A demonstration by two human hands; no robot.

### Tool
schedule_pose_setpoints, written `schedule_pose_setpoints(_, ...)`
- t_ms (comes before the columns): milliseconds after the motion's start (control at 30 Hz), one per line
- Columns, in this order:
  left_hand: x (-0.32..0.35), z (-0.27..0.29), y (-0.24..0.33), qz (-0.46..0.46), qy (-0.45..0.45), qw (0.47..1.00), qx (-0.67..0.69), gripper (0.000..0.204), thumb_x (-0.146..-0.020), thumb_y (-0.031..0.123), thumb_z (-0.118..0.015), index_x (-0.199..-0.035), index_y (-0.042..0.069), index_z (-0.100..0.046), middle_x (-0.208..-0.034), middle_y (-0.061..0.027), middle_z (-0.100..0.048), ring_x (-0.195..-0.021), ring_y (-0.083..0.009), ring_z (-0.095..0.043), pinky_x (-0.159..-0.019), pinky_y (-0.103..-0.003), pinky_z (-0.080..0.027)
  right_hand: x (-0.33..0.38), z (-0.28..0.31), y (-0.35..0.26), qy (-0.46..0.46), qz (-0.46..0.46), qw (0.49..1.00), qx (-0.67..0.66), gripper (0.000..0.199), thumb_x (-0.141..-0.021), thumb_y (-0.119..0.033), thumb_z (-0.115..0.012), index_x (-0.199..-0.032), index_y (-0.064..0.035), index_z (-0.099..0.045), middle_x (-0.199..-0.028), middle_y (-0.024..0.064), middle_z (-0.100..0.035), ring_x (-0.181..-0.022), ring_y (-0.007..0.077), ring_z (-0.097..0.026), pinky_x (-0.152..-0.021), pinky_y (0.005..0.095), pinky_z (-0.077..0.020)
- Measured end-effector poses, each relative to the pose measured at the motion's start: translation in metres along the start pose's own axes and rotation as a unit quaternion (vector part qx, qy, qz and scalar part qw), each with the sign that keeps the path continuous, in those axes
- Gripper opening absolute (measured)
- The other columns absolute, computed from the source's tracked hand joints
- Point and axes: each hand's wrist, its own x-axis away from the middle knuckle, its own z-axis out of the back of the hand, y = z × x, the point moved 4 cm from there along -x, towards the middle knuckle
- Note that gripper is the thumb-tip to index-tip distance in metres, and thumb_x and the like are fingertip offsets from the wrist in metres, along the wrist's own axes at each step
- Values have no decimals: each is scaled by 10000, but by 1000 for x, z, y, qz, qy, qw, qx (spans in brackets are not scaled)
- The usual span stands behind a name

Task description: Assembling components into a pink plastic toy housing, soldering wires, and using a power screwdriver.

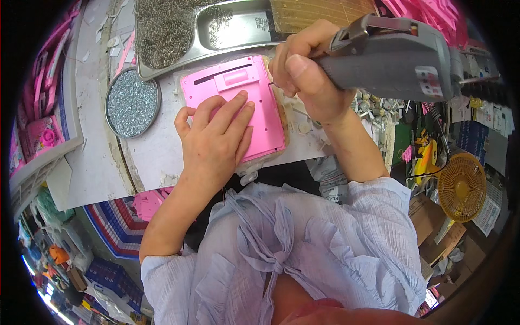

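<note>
A pink plastic casing (268, 122), with a long slot and several small holes, lies on the table in front of me. Flat on its middle rests my left hand (208, 135), fingers spread and pressing the surface. My right hand (311, 76) is wrapped round a grey electric screwdriver (390, 67), raised at the casing's right edge. The tool's body points up and to the right, and my fingers hide most of its tip end. Whether the bit touches the casing I cannot tell.
Left of the casing stands a round dish of small silver screws (132, 103). A metal tray (233, 30) with a heap of small metal springs (165, 38) sits behind. Small motor-like parts (374, 111) are piled at right, near a yellow fan (461, 187). Pink parts (49, 138) fill the far left.
</note>
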Motion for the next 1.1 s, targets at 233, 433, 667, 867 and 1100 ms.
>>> schedule_pose_setpoints(233, 0, 0, -1, 7, 10, 1000, -7, 352, -835, 231, -750, -1179, 161, -723, -1275, 43, -662, -1142, -186, -572, -1000, -466, -317, 17, -12, -52, -13, -60, 998, -4, 231, -966, -192, -649, -892, -63, -472, -593, 47, -484, -513, 150, -451, -528, 328, -415)
schedule_pose_setpoints(433, -1, -4, 0, -10, 24, 1000, 14, 345, -837, 236, -750, -1172, 157, -725, -1264, -1, -652, -1153, -216, -562, -986, -464, -325, 45, -10, -45, 9, -100, 994, 37, 254, -961, -230, -684, -911, -65, -498, -624, 40, -508, -516, 153, -481, -561, 338, -452)
schedule_pose_setpoints(667, -36, 10, -45, -5, 73, 996, -56, 409, -845, 262, -764, -1184, 66, -647, -1341, -132, -583, -1256, -355, -541, -1079, -517, -358, 4, -28, -90, -43, -15, 999, -24, 187, -945, -240, -566, -1021, -70, -543, -613, -3, -512, -544, 150, -499, -610, 351, -459)
schedule_pose_setpoints(867, 114, 110, -98, 157, 394, 884, 199, 298, -969, 208, -684, -1170, -2, -621, -1297, -185, -631, -1201, -252, -613, -1020, -441, -483, 0, 8, -129, -60, 35, 997, -35, 259, -943, -311, -614, -1056, -99, -518, -633, -28, -527, -509, 114, -474, -543, 305, -385)
schedule_pose_setpoints(1100, 731, 18, -166, 775, 249, 579, -47, 528, -960, 423, -633, -983, -104, -652, -859, -165, -655, -833, -270, -642, -791, -444, -530, -15, 8, -65, 9, -40, 985, -169, 257, -948, -264, -652, -1027, -67, -507, -623, -14, -471, -496, 112, -436, -543, 282, -389)
